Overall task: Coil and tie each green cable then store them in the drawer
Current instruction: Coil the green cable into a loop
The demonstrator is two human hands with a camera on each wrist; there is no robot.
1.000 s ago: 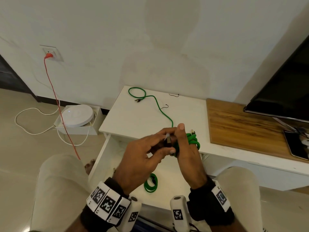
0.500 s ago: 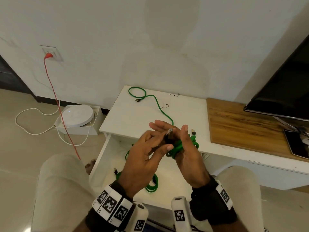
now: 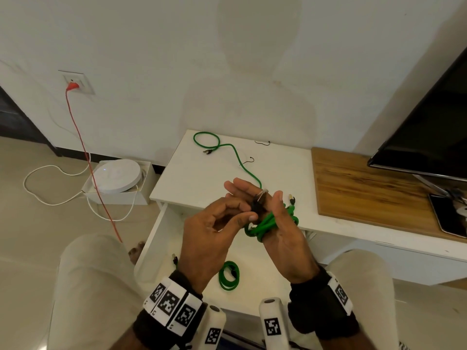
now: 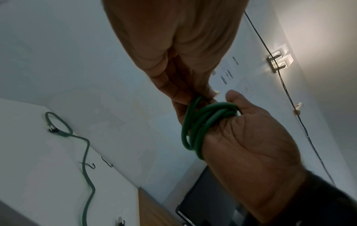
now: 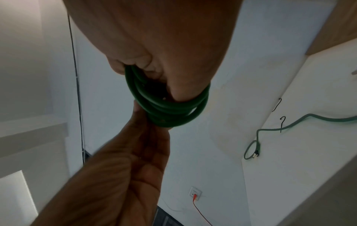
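My right hand (image 3: 280, 215) grips a coiled green cable (image 3: 267, 224) in front of the white cabinet top (image 3: 197, 183). Its loops (image 5: 168, 110) wrap my right fingers. My left hand (image 3: 242, 205) pinches the coil's black plug end (image 3: 259, 204) between thumb and fingers, the other fingers stretched out behind. The coil's second plug (image 3: 292, 198) sticks up by my right thumb. A loose green cable (image 3: 237, 157) lies uncoiled on the cabinet top. Another coiled green cable (image 3: 228, 275) lies in the open white drawer (image 3: 156, 236) below my hands.
Two thin black ties (image 3: 262, 142) (image 3: 249, 160) lie on the cabinet top near the loose cable. A wooden shelf (image 3: 366, 188) with a TV (image 3: 429, 137) is to the right. On the floor to the left are a white device (image 3: 116, 175) and an orange cord (image 3: 83, 152).
My left fingers have uncurled from over the plug and now stretch out behind it. The coil has turned a little in my right hand.
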